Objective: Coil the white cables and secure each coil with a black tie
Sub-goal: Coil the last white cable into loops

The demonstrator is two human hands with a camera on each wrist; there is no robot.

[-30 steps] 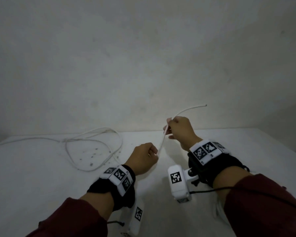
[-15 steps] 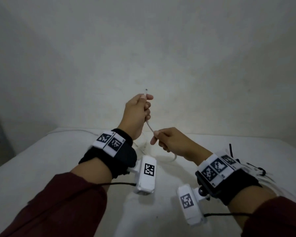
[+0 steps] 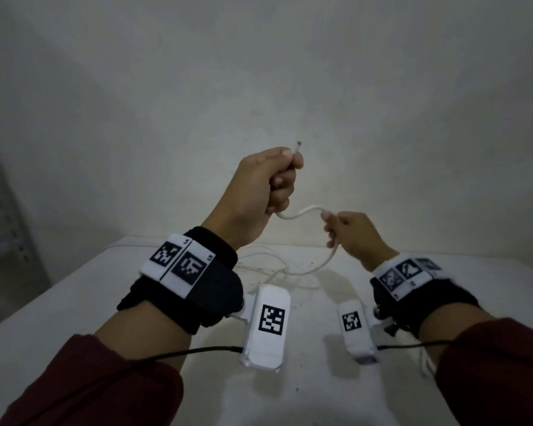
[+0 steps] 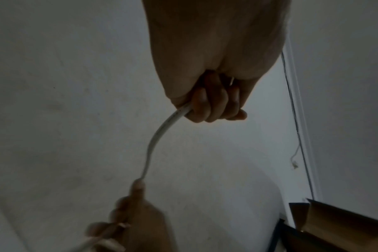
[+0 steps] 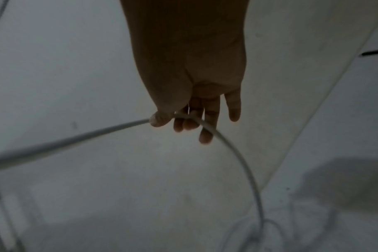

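A thin white cable (image 3: pixel 302 213) arcs between my two raised hands above the white table (image 3: pixel 74 302). My left hand (image 3: pixel 277 182) grips the cable in a fist, and the cable's cut tip (image 3: pixel 298 146) sticks out above the thumb. In the left wrist view the cable (image 4: pixel 160 134) leaves the curled fingers and runs down to the other hand. My right hand (image 3: pixel 336 224) pinches the cable between thumb and fingers lower to the right. From there the cable (image 5: pixel 237 153) loops down to loose turns (image 3: pixel 274 269) lying on the table. No black tie shows in the head view.
A plain wall stands close behind the table. A brown cardboard box (image 4: pixel 339 226) shows at the lower right of the left wrist view. A dark strip (image 5: pixel 376 52) lies on the surface at the right edge of the right wrist view. A grey shelf upright (image 3: pixel 0 229) stands at far left.
My left hand has taken the cable's free end and risen with it. My right hand has slid along the cable and moved right and lower, so a short arc now hangs between the hands.
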